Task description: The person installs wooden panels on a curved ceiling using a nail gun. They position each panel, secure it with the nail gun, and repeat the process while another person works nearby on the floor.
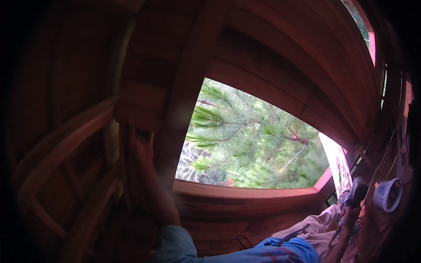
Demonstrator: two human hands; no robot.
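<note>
The dark reddish-brown plank wall (280, 48) is spread above and below the four-sided window opening (258, 149), through which green, long-needled pine branches (219, 120) are seen. To the left of the opening, long brown wooden beams (66, 138) are set in deep shade. Nearer the opening, also on its left, a flat brown wooden board (142, 98) is met at its lower edge by the left hand (141, 147) — the fingers are pointed upward, but whether the board is gripped or merely touched cannot be told. Below the opening, towards the right, a blue cloth shirt (285, 252) and pale beige trousers (322, 225) are worn. To the lower right of the opening, a round white plastic bucket (387, 195) is seen. Between bucket and opening, a dark rounded object (358, 193) is placed against the right hand (351, 211) — its grip cannot be made out.
</note>
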